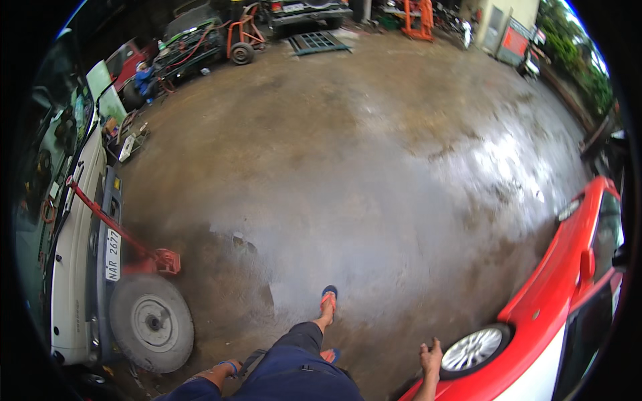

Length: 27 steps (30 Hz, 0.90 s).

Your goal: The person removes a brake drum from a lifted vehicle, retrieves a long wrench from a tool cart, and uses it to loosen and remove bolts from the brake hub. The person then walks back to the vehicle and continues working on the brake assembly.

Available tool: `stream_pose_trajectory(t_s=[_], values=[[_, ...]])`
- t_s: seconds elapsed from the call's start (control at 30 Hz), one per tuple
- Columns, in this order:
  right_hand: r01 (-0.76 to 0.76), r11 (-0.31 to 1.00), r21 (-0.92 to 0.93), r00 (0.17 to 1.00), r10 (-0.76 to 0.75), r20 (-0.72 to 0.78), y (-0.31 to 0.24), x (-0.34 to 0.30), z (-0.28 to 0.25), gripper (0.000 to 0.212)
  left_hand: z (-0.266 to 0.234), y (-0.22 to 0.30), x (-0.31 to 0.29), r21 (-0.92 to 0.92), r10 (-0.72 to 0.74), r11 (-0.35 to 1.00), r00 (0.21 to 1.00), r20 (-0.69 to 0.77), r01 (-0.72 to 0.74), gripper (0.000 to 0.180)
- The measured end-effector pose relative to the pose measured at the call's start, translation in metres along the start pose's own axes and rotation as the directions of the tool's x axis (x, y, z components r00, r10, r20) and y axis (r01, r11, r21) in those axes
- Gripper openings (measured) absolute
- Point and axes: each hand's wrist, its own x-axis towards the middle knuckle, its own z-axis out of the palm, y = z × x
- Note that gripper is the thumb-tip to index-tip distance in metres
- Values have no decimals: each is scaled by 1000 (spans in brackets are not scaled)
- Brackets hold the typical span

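My right hand [431,359] hangs out to the right, near the front wheel [475,349] of a red and white car [552,294]. Its fingers are partly spread and I see nothing in them. At my left side my left hand [231,367] is low beside my dark shorts [301,336], with something blue around the wrist. Its fingers are mostly hidden, so whether it holds anything is unclear. My sandalled foot [328,304] is stepped forward on the wet concrete floor [348,220].
On the left stand a white vehicle [70,294], an upright loose wheel [154,322] and a red floor jack [164,260] with a long handle. A person in blue [144,80] is near stripped car parts at the far left. A metal grille [319,43] lies far ahead.
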Motion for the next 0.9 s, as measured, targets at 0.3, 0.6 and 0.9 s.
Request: stream_pose_trajectory(t_s=[0.3, 0.6, 0.9], values=[[-271, 929, 251, 925, 179, 335, -116, 191, 18, 53, -137, 382, 8, 336, 445, 876, 849, -285, -346, 45], [-502, 864, -43, 658, 414, 628, -184, 386, 78, 61, -325, 721, -72, -101, 549, 655, 563, -617, -749, 37], [-205, 976, 72, 828, 133, 544, -397, 800, -11, 53, -305, 809, -35, 128, 389, 921, 875, -289, -367, 38]])
